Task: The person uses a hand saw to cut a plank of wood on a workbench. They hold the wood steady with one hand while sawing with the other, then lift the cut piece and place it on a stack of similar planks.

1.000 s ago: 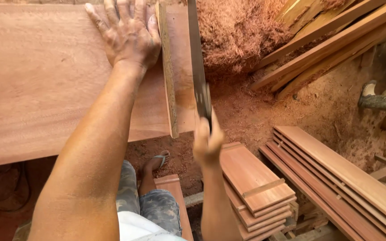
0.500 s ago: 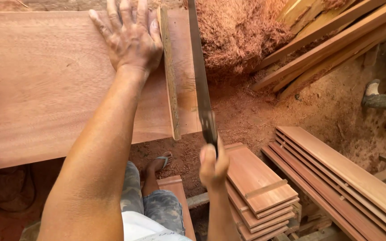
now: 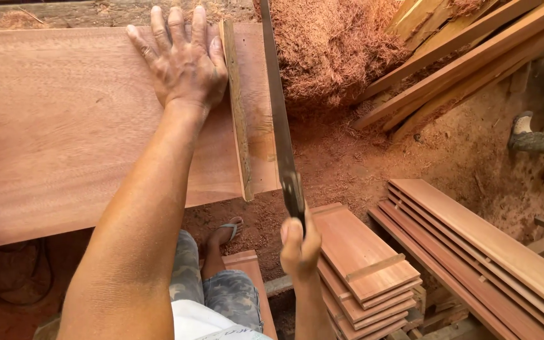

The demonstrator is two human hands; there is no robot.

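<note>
A wide reddish wooden board (image 3: 64,132) lies flat in front of me. My left hand (image 3: 181,60) presses flat on it with fingers spread, beside a thin wooden strip (image 3: 237,119) lying across the board near its right end. My right hand (image 3: 298,242) grips the handle of a hand saw (image 3: 278,119), whose long dark blade runs along the board's right edge, just right of the strip.
A heap of red sawdust and shavings (image 3: 335,50) lies beyond the board's end. Long planks (image 3: 473,56) lean at the upper right. Stacked short boards (image 3: 360,264) and long boards (image 3: 492,252) rest on the ground. My sandalled foot (image 3: 225,233) is below.
My right hand has drawn the saw back toward me, and the view has shifted slightly so the board sits lower in the picture. My left hand stays pressed on the board.
</note>
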